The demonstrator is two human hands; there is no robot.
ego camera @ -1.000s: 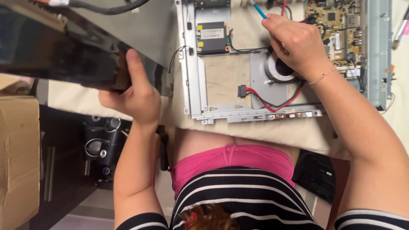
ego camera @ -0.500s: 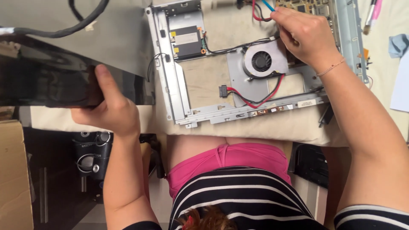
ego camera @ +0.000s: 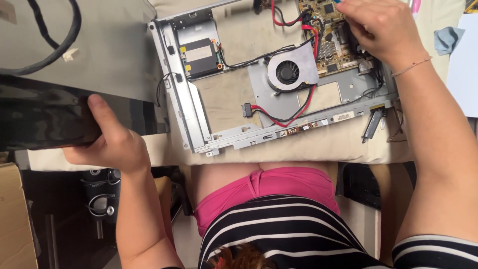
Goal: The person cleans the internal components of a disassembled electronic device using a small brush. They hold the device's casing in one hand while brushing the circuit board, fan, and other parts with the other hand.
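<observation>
Chassis [ego camera: 199,124] lies opened, fan [ego camera: 288,72] and board [ego camera: 333,30] exposed. Black panel [ego camera: 45,117] left of chassis is gripped by left hand [ego camera: 112,144]; right hand [ego camera: 381,27] is closed on a blue-tipped tool [ego camera: 338,1] above board.

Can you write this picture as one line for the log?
left hand: gripping black panel | right hand: on circuit board | fan: untouched

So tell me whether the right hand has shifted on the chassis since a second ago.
Yes. The right hand has moved off the fan, away from the body, and now sits over the circuit board.
</observation>
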